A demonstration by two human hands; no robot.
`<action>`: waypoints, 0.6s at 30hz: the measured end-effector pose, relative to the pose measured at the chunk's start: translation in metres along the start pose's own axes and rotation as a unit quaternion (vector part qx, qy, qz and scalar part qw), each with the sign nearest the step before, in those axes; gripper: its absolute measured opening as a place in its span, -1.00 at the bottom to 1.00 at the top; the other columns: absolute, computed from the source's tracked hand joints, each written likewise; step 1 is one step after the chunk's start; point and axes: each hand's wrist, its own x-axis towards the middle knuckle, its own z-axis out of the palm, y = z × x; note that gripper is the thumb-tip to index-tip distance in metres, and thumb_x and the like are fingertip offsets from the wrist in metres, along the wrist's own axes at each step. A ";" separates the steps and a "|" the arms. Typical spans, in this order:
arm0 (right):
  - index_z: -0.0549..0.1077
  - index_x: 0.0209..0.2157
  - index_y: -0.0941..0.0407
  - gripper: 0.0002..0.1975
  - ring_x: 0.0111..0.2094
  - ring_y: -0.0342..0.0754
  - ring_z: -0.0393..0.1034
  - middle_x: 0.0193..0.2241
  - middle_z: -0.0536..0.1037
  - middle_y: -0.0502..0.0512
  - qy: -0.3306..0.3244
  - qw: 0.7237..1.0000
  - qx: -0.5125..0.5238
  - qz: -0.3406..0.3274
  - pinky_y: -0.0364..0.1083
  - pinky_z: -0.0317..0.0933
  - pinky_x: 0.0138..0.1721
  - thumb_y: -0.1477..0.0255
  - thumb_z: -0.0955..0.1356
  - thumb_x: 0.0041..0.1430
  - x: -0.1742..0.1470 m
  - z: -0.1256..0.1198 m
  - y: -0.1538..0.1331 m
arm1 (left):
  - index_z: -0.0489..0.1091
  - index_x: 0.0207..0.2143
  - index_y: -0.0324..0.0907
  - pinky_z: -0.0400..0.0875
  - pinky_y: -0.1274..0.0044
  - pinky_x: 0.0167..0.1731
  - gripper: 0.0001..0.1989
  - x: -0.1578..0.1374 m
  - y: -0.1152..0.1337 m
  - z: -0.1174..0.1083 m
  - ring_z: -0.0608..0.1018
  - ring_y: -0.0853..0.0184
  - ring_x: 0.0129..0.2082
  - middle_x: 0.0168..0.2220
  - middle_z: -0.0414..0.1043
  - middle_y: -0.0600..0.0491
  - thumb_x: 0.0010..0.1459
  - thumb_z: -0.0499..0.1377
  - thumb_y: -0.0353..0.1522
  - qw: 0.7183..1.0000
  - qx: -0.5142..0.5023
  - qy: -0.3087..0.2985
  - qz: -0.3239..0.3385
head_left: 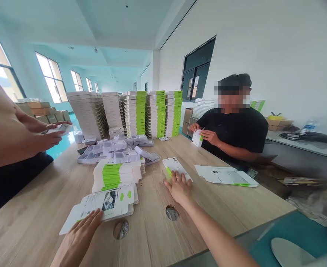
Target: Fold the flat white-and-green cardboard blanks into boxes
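My left hand [87, 228] lies flat, fingers stretched out, on the near end of a pile of flat white-and-green printed carton blanks [99, 205]. Fingers slightly spread, my right hand [180, 187] rests on top of a small white box [177, 167] with a green edge, which lies on the wooden table [157, 233]. Behind the blanks is a fanned stack of white-and-green cartons [116, 174]. Beyond it, several white plastic trays [119, 148] are heaped loosely. More flat blanks [226, 175] lie to the right of my right hand.
Tall stacks of white-and-green boxes [135, 115] stand at the table's far side. A person in black [232, 129] at the right handles a small box [197, 138]. Another person [27, 129] stands at the left, holding something pale. Two round holes [172, 213] pierce the tabletop near me.
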 end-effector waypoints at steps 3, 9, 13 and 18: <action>0.15 0.42 0.29 -0.34 0.42 0.46 0.02 0.39 0.19 0.53 0.009 1.000 0.009 -0.018 0.42 -0.13 0.32 0.28 0.26 0.42 -0.002 -0.015 -0.009 | 0.51 0.12 -0.07 0.52 0.34 -0.01 -0.50 0.012 0.011 -0.022 0.63 0.06 0.07 0.13 0.60 -0.06 0.25 -0.07 -0.42 0.997 0.003 0.066 -0.047; -0.13 0.49 -0.14 -0.28 0.16 0.11 0.44 0.21 0.52 0.12 0.121 0.875 0.223 -0.412 0.21 0.19 0.25 0.34 0.25 0.43 -0.030 -0.110 -0.102 | 0.44 -0.26 -0.10 0.31 0.55 -0.51 -0.66 0.081 0.060 -0.060 0.47 0.28 -0.52 -0.46 0.52 0.05 0.25 0.13 -0.03 0.871 -0.230 0.320 -0.294; -0.03 0.47 0.00 -0.36 -0.06 0.12 0.54 0.01 0.61 0.21 0.226 0.757 0.360 -0.497 0.18 0.41 -0.01 0.35 0.23 0.46 -0.035 -0.144 -0.140 | 0.46 -0.32 -0.14 0.39 0.54 -0.43 -0.46 0.123 0.094 -0.050 0.49 0.26 -0.40 -0.43 0.52 0.07 0.06 0.24 0.16 0.780 -0.496 0.209 -0.320; 0.15 0.35 -0.02 -0.51 0.26 0.14 0.29 0.23 0.39 0.27 0.303 0.778 0.373 -0.406 0.21 0.30 0.19 0.42 0.23 0.46 -0.009 -0.043 -0.111 | 0.55 -0.32 -0.17 0.52 0.38 -0.23 -0.41 0.118 0.112 -0.009 0.62 0.08 -0.29 -0.36 0.64 -0.02 -0.11 0.36 0.16 0.724 -0.586 0.078 -0.355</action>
